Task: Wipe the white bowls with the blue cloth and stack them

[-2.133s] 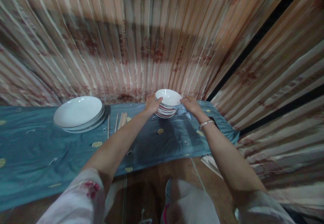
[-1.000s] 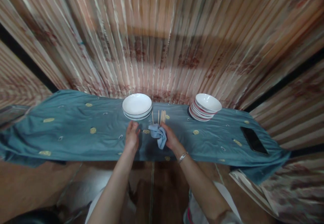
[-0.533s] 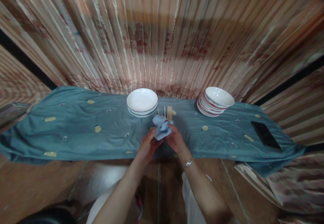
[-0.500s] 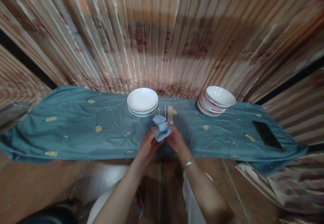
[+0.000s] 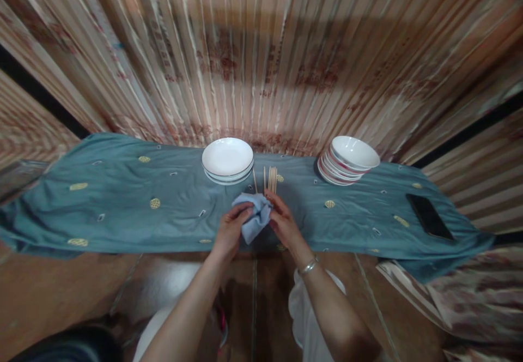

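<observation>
A crumpled light-blue cloth point(image 5: 254, 221) hangs between my two hands over the front part of the table. My left hand point(image 5: 229, 233) pinches its left side, thumb on top. With closed fingers my right hand point(image 5: 285, 222) grips the cloth's right edge. Just beyond the cloth, several wooden chopsticks point(image 5: 273, 178) lie side by side, their near ends hidden by my right hand and the cloth. One chopstick point(image 5: 255, 181) lies apart at their left, its near end behind the cloth. Whether the cloth is wrapped around any chopstick cannot be made out.
White plates point(image 5: 227, 156) are stacked behind my left hand. A leaning stack of bowls point(image 5: 354, 152) with red bands stands at the back right. A black phone point(image 5: 430, 216) lies at the right end of the teal tablecloth point(image 5: 122, 198). Pleated curtains point(image 5: 261, 67) hang behind.
The cloth has spread out wider and hangs lower on the left. My left hand has shifted left, its thumb now on top of the cloth. My right fingers have moved up its right edge.
</observation>
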`<state>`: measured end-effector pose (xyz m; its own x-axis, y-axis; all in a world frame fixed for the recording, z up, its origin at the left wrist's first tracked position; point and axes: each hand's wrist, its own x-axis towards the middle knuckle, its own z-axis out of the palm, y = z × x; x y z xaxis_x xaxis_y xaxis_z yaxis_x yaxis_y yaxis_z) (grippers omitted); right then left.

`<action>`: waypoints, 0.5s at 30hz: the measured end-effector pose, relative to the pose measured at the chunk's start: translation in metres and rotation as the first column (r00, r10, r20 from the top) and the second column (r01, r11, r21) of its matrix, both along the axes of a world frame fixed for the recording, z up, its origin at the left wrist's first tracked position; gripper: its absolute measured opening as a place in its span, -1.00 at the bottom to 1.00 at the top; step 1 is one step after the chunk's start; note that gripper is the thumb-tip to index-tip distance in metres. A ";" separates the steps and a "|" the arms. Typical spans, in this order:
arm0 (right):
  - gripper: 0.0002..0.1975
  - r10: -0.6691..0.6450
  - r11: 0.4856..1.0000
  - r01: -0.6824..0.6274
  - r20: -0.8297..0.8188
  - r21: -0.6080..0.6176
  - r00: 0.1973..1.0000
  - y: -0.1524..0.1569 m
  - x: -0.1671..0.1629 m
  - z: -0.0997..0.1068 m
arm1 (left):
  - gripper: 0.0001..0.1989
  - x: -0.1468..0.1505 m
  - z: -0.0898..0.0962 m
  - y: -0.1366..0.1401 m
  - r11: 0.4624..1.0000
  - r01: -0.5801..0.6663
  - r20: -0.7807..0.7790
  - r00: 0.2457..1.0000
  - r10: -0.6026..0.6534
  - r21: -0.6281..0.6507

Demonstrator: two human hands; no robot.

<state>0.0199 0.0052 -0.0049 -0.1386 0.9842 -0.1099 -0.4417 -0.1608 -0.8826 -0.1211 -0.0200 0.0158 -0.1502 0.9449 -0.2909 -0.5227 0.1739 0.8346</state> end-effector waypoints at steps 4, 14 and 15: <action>-0.43 -0.042 0.982 0.008 0.178 0.187 0.983 -0.002 0.010 0.001 | -0.75 0.001 -0.001 0.007 0.999 -0.011 -0.117 0.993 0.017 0.053; -0.87 -0.208 0.926 0.058 0.376 0.373 0.903 -0.012 0.026 0.021 | -0.58 -0.001 0.007 0.023 0.999 -0.040 -0.069 0.997 0.039 -0.006; -0.86 -0.199 0.925 0.046 0.377 0.376 0.905 -0.014 0.029 0.027 | -0.58 -0.002 0.006 0.025 0.998 -0.060 -0.094 0.994 0.061 0.018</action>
<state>0.0484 -0.0092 0.0223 -0.0332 0.9737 0.2253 -0.0332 0.2242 -0.9740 -0.1235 0.0047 0.0223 -0.2335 0.9374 -0.2582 -0.4507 0.1309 0.8830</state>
